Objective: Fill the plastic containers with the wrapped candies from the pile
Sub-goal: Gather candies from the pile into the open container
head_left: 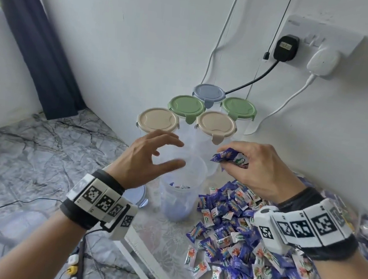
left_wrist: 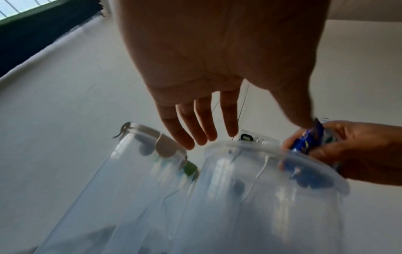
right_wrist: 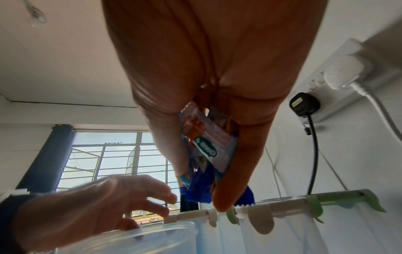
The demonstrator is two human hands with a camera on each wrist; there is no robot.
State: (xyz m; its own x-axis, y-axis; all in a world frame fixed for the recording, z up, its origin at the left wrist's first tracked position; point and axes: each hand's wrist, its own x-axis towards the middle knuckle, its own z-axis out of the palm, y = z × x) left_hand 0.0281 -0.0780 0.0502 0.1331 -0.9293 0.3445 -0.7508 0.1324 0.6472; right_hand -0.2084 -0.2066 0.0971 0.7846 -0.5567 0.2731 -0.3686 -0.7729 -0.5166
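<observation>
The right hand grips a bunch of candies beside the open container on the bench; the left hand hovers released. Unsteadied, the container may tip, or candies miss its rim.

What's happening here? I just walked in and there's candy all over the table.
A person is filling an open clear container from the pile of wrapped candies. Their right hand grips a handful of candies near its rim, while the left hand hovers open above it. A few candies are inside. Five lidded containers stand behind.
</observation>
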